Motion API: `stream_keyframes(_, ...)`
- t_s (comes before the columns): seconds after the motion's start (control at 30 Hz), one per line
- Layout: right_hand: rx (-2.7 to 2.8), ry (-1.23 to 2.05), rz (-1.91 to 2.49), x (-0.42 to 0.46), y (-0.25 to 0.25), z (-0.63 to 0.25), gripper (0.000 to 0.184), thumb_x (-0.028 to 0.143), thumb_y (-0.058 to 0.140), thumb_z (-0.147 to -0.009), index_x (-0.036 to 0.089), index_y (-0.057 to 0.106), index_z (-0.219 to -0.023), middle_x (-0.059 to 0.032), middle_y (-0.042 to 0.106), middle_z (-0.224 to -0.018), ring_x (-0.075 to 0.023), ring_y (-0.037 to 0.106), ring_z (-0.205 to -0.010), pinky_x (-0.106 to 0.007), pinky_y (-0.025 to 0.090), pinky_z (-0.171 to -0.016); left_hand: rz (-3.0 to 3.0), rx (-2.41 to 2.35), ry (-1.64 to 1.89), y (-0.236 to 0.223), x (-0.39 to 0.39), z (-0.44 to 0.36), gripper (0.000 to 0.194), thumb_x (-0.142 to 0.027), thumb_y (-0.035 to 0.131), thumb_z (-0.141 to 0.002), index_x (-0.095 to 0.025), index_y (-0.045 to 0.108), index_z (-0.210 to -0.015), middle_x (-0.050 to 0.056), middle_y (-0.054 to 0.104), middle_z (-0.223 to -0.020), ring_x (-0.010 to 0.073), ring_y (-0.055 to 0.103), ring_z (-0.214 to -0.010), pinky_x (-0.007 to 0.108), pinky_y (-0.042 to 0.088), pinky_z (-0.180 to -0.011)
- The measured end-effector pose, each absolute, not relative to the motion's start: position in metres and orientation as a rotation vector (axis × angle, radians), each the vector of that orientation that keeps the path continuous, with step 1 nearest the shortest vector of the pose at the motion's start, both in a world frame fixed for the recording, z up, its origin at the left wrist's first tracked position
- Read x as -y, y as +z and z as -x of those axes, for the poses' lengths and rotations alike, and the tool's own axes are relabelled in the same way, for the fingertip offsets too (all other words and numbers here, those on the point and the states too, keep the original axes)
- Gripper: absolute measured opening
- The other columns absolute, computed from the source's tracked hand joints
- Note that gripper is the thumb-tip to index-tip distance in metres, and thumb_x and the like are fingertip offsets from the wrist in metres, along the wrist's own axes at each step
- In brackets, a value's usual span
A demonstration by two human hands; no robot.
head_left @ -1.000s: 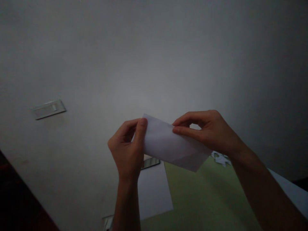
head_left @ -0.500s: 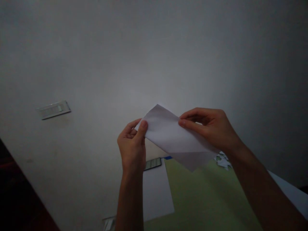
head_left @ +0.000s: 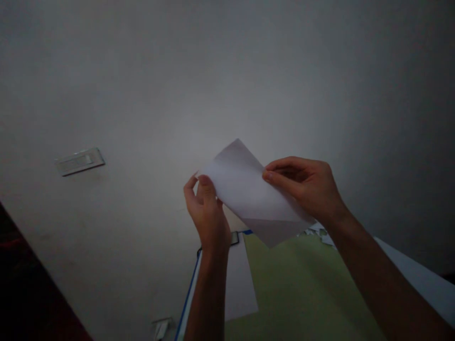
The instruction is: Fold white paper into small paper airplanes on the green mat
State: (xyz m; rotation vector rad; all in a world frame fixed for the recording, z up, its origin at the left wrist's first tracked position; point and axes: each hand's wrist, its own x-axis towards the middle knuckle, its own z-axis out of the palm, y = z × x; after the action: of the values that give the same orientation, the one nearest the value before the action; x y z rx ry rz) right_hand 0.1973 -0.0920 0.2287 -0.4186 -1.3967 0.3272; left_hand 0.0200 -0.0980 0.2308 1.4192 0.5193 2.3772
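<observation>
White, thin, folded paper sheet (head_left: 245,184) held tilted above flat green surface (head_left: 295,284). Right hand (head_left: 309,184): narrow grip pinching its upper-right edge, sheet extending left and down from there. Left hand (head_left: 209,213): thumb at left edge, can't tell if grip clamps it. Visible face plain white.

The left hand (head_left: 212,215) and right hand (head_left: 307,184) are bare, their slim wrists (head_left: 214,245) running into uncovered, tapering forearms (head_left: 369,265).
</observation>
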Motion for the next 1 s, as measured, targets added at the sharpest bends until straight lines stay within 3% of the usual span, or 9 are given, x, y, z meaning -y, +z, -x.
stream_keyframes(0.23, 1.380, 0.423, 0.414, 0.093, 0.232, -0.192, 0.023, 0.040, 0.086, -0.074, 0.021, 0.079, -0.084, -0.0042, 0.078, -0.082, -0.0192, 0.073, -0.074, -0.032, 0.061, -0.070, -1.569, -0.931, 2.454, 0.220, 0.104, -0.036, 0.054, -0.062, 0.059, -0.094, -0.018, 0.049, -0.065, -0.004, 0.041, -0.061, 0.0093, 0.036, -0.055, 0.022, 0.027, -0.047)
stream_keyframes(0.43, 1.497, 0.509, 0.431, 0.088, 0.230, -0.196, 0.023, 0.040, 0.084, -0.076, 0.019, 0.078, -0.084, -0.0047, 0.076, -0.080, -0.0157, 0.068, -0.068, -0.025, 0.054, -0.056, -1.651, -1.047, 2.522, 0.219, 0.101, -0.026, 0.059, -0.063, 0.051, -0.098, -0.020, 0.038, -0.059, -0.004, 0.032, -0.059, 0.0108, 0.029, -0.055, 0.025, 0.024, -0.048)
stream_keyframes(0.6, 1.544, 0.526, 0.407, 0.087, 0.228, -0.196, 0.025, 0.041, 0.086, -0.075, 0.019, 0.078, -0.083, -0.0035, 0.075, -0.076, -0.0153, 0.067, -0.067, -0.028, 0.056, -0.062, -1.695, -1.093, 2.550, 0.219, 0.096, -0.016, 0.062, -0.062, 0.055, -0.096, -0.020, 0.033, -0.057, -0.004, 0.027, -0.058, 0.0113, 0.024, -0.055, 0.027, 0.018, -0.049)
stream_keyframes(0.8, 1.501, 0.503, 0.402, 0.089, 0.228, -0.189, 0.022, 0.039, 0.085, -0.076, 0.019, 0.078, -0.083, -0.0040, 0.077, -0.079, -0.0163, 0.070, -0.071, -0.029, 0.056, -0.067, -1.668, -1.105, 2.537, 0.222, 0.099, -0.015, 0.061, -0.063, 0.057, -0.094, -0.020, 0.037, -0.057, -0.004, 0.029, -0.058, 0.0109, 0.026, -0.054, 0.026, 0.019, -0.048)
stream_keyframes(1.0, 1.373, 0.412, 0.396, 0.095, 0.233, -0.183, 0.016, 0.034, 0.083, -0.078, 0.019, 0.078, -0.083, -0.0030, 0.076, -0.078, -0.0163, 0.070, -0.071, -0.029, 0.057, -0.068, -1.504, -0.911, 2.432, 0.224, 0.101, -0.030, 0.054, -0.063, 0.051, -0.098, -0.019, 0.049, -0.067, -0.003, 0.044, -0.064, 0.0104, 0.037, -0.056, 0.023, 0.029, -0.048)
